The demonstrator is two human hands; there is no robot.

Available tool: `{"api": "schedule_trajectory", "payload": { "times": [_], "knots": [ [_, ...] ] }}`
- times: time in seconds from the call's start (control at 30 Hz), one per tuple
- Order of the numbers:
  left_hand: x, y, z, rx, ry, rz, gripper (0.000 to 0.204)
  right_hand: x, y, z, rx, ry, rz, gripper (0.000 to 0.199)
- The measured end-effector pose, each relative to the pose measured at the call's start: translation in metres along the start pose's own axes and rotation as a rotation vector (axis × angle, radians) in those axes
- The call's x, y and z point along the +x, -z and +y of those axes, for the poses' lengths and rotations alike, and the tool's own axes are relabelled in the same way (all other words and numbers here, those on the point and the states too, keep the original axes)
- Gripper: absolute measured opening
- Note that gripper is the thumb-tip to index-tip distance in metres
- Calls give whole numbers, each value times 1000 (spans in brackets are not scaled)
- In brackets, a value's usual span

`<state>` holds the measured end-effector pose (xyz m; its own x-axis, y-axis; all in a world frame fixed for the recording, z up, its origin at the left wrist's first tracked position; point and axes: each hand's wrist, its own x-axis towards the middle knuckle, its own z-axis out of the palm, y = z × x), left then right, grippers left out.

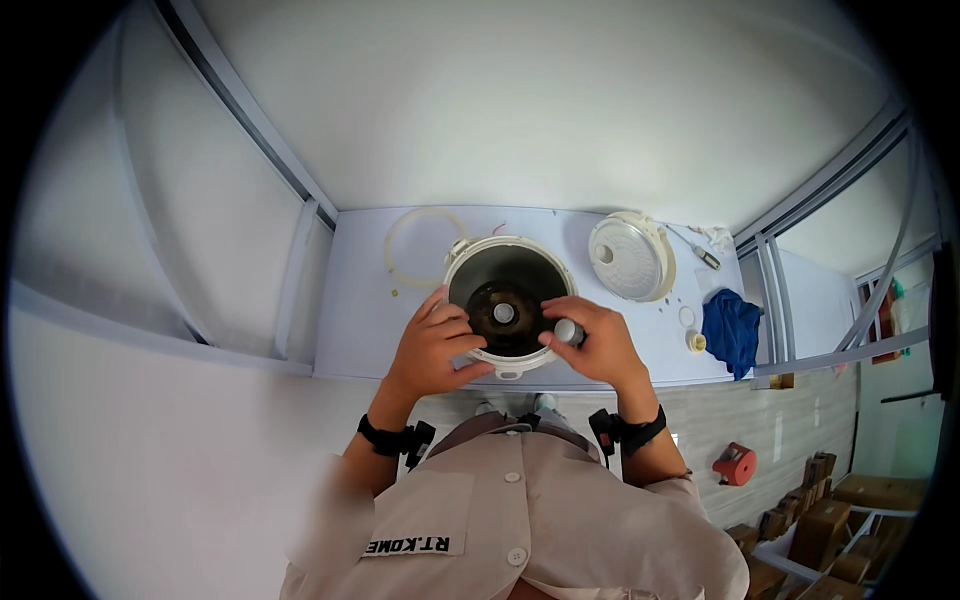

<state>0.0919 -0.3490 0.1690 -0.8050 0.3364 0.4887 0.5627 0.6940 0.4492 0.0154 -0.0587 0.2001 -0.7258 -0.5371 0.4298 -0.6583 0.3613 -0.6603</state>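
Note:
In front of me on the table stands a white rice cooker body with its lid off. Its dark, stained inside shows a round grey piece at the centre of the bottom. My left hand grips the near left rim, its fingers bent over the edge and the thumb lower, outside. My right hand is at the near right rim, closed around a short grey cylinder with a pale rounded end. Whether that cylinder is a tool's handle cannot be made out; its far part is hidden.
The detached lid lies back right, near a screwdriver. A blue cloth and a small yellowish round part lie to the right. A pale ring lies back left. A red stool and cardboard boxes are on the floor.

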Motion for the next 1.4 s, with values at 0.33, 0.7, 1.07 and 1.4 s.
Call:
{"api": "schedule_trajectory", "payload": {
  "times": [0.33,0.7,1.07,1.4],
  "knots": [
    [25,-41,32,118,-93,-105,38,-24,2,-47,-239,-130,-355,43],
    [33,2,10,16,-95,-83,50,-30,34,-11,-272,-199,-277,45],
    [28,-7,13,12,-79,-135,43,-20,41,4,-141,-253,-258,34],
    [24,-28,20,65,-145,-13,37,-27,40,-5,13,-259,-83,25]
  ]
}}
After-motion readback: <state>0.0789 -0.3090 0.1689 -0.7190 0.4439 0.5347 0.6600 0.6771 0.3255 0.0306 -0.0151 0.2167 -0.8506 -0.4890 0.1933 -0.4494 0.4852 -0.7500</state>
